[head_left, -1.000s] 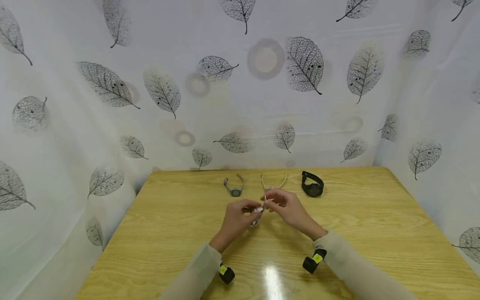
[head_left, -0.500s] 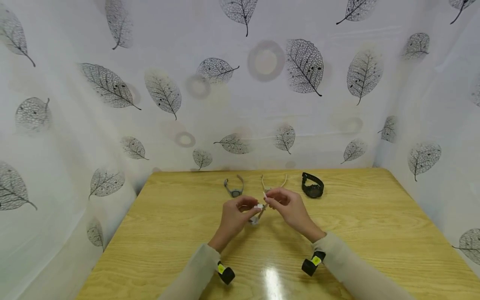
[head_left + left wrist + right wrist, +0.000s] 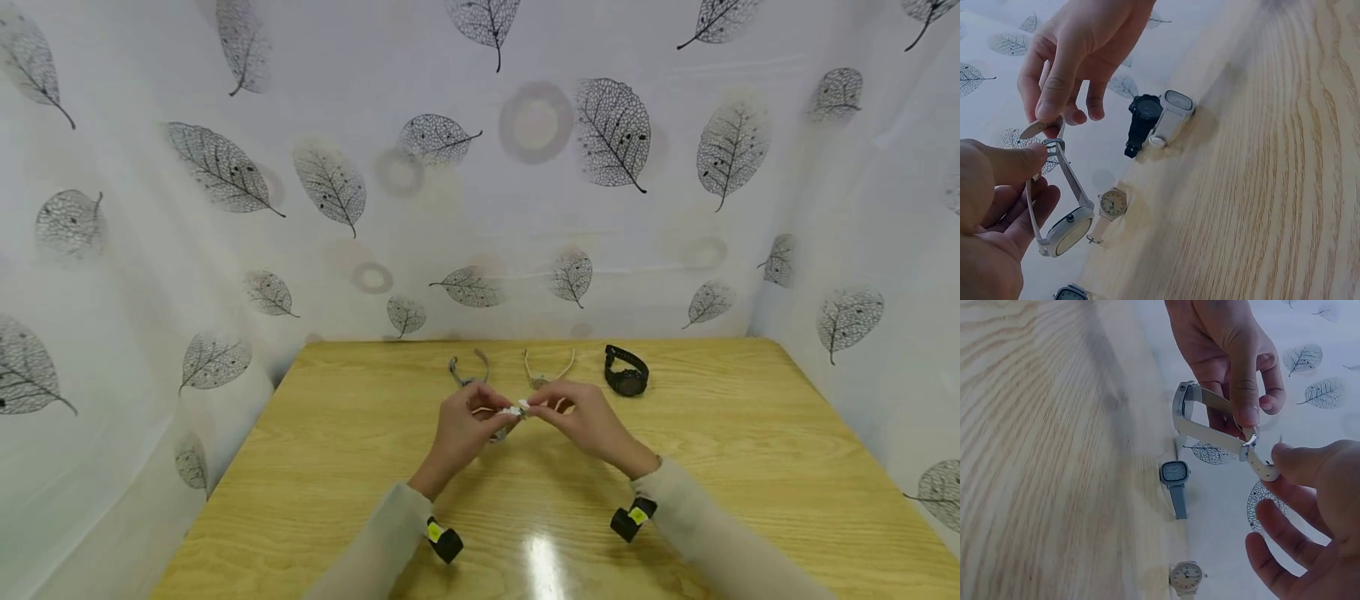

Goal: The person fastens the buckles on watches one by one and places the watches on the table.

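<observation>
A white watch [image 3: 1070, 234] with a squarish case hangs between my hands above the table, its strap bent into a loop. My left hand [image 3: 461, 432] pinches the strap by the metal buckle [image 3: 1249, 447]. The strap's pointed end [image 3: 1036, 129] passes through the buckle, and my right hand [image 3: 588, 418] pinches it between thumb and forefinger. The other fingers of the right hand are spread apart in the right wrist view. From the head, my left fingers hide much of the watch.
Along the table's far side stand a grey watch [image 3: 1175, 472], a cream watch [image 3: 1113, 203] and a black watch [image 3: 627, 380]. Another white watch [image 3: 1175, 103] is beside the black one in the left wrist view. A leaf-printed curtain [image 3: 465, 217] surrounds the wooden table [image 3: 360, 450].
My left hand has shifted slightly left with the watch. The strap end, earlier sticking up at the right fingertips, now lies lower, almost level between the hands.
</observation>
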`<state>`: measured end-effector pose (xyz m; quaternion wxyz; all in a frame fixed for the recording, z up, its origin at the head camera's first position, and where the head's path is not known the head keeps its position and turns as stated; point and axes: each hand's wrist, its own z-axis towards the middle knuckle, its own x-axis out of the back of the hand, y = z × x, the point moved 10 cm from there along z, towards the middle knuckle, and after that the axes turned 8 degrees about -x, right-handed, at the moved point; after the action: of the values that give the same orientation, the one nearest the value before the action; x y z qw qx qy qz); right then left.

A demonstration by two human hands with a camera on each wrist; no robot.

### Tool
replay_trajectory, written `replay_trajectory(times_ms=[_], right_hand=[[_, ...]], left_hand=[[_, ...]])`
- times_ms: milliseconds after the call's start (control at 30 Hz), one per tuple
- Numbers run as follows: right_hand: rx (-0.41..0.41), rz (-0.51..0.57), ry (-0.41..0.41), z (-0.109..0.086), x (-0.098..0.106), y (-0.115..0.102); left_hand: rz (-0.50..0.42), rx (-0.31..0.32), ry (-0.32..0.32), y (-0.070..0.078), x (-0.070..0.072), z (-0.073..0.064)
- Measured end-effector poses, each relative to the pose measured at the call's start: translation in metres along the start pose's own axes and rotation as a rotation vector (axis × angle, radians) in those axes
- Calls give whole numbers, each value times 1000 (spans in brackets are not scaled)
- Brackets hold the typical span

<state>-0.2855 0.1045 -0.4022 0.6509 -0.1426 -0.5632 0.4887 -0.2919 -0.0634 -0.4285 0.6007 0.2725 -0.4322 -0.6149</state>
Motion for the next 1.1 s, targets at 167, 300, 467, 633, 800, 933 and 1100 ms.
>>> replay_trajectory(times_ms=[167,300,467,633,800,933,1100], right_hand=[[97,-134,-28,1,-4,-11],[114,-214,-62,3,-8,-15],[105,-223,-89,3,-10,-16],[103,-201,-97,1,-12,-14],[98,-209,-109,1,-15,-11],[95,-200,-105,2,-15,-10],[11,-90,-77,0,-16,1]], left_hand=[[-19,-5,-13,0,-2,0],[-21,-12,-21,0,-4,0],[-11,9,-27,-1,-5,-1],[-17,10,-41,0,-7,-4],[7,2,-45,-2,-7,-5],[41,-30,-54,0,-10,-4],[89,-90,-73,26,-15,-4]])
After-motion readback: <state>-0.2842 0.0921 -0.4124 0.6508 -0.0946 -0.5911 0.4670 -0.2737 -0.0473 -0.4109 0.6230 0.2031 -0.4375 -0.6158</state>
